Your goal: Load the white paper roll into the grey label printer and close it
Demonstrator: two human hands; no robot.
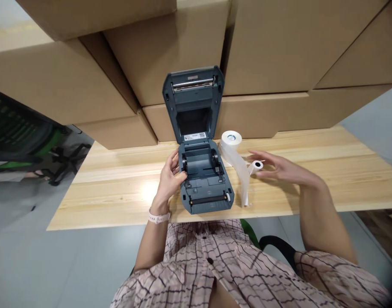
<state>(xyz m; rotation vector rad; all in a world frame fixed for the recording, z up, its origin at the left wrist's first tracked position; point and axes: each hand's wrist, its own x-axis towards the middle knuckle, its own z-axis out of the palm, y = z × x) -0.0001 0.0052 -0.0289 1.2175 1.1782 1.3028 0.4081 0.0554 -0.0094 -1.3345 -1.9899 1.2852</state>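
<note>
A dark grey label printer (204, 177) sits on the wooden table with its lid (196, 105) raised. Its roll compartment holds no roll. My left hand (170, 176) grips the printer's left side, thumb over the rim and fingers along the outer wall. To the printer's right stands a large white label roll (231, 139), with a strip (243, 179) trailing from it toward me. A small white roll (256, 166) lies beside that strip. My right hand (275, 167) is around the small roll, fingers spread; whether it touches the roll I cannot tell.
Stacked cardboard boxes (266, 47) line the back of the wooden table (119, 188), close behind the raised lid. The table's front edge runs just in front of my body. An office chair (64, 158) stands on the floor at the left.
</note>
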